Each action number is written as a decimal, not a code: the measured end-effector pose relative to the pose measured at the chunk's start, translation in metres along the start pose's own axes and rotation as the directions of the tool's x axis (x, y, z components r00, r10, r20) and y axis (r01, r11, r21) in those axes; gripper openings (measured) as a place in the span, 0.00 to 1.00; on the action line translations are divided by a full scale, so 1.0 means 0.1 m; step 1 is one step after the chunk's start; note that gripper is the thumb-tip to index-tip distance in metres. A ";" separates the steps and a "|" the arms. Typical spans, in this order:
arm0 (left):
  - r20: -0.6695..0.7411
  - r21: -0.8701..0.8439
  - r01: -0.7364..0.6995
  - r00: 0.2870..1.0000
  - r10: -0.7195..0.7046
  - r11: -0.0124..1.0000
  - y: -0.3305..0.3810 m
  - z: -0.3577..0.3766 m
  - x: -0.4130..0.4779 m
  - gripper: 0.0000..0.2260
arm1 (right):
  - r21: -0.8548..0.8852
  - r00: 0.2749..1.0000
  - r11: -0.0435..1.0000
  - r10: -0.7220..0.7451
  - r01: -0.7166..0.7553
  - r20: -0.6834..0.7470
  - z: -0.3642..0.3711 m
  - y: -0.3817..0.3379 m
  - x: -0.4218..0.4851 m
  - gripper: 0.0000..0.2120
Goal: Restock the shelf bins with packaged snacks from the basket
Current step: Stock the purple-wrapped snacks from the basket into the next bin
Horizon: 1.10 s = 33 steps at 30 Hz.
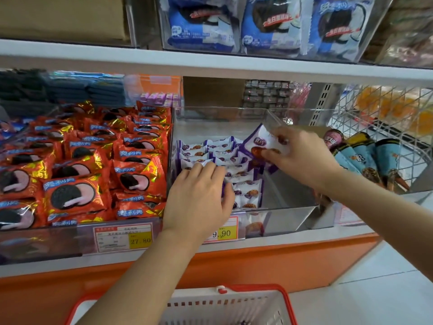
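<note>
The left hand point(199, 195), fingers flat, steadies the packs point(210, 151) at the bin's point(293, 198) 9 o'clock, likely making room while the right hand point(300, 156) pinches a pack point(257, 139) at 2 o'clock.

So the lower shelf point(293, 241) had a white front lip over an orange base, with three containers side by side on it; on the left was a clear bin point(42, 245) crammed with red cookie packs point(75, 195); the middle bin point(285, 219) was only part filled, purple-and-white packs point(246, 184) in rows on its left side, its right side bare; further right sat a wire basket point(365, 109) holding blue cone packs point(365, 158); two price tags point(124, 238) were stuck on the lip; the upper shelf point(117, 59) carried a clear upper bin point(257, 53) of blue cookie packs point(203, 26), with a cardboard box point(61, 17) left of it.
</note>
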<state>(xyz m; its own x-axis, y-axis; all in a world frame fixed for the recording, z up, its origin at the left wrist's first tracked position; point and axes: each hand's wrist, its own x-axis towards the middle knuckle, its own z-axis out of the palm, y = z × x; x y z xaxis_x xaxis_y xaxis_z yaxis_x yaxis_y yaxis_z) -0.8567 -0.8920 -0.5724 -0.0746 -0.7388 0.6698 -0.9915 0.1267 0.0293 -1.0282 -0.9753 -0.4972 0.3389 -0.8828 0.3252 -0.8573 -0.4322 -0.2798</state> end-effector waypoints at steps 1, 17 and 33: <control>0.007 0.018 -0.032 0.999 0.032 0.999 0.00 0.01 -0.04 0.16 | -0.172 0.999 0.985 -0.031 0.029 -0.011 -0.01 0.01 0.07 0.20; 0.012 -0.023 -0.293 0.956 0.294 0.956 -0.06 -0.02 -0.45 0.14 | -0.485 0.955 0.856 -0.030 0.177 0.296 0.77 0.22 0.56 0.20; 0.105 -0.079 -0.228 0.966 0.236 0.970 -0.05 -0.11 -0.45 0.15 | -0.419 0.959 0.904 0.038 0.088 0.282 0.71 0.14 0.50 0.21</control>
<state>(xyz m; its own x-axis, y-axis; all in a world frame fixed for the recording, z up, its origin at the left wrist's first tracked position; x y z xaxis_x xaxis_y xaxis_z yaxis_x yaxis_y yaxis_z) -0.8472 -0.8522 -0.5945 -0.3170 -0.7535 0.5760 -0.9367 0.3441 -0.0654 -0.9959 -1.0389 -0.5490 0.4020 -0.9145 0.0461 -0.9073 -0.3911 0.1545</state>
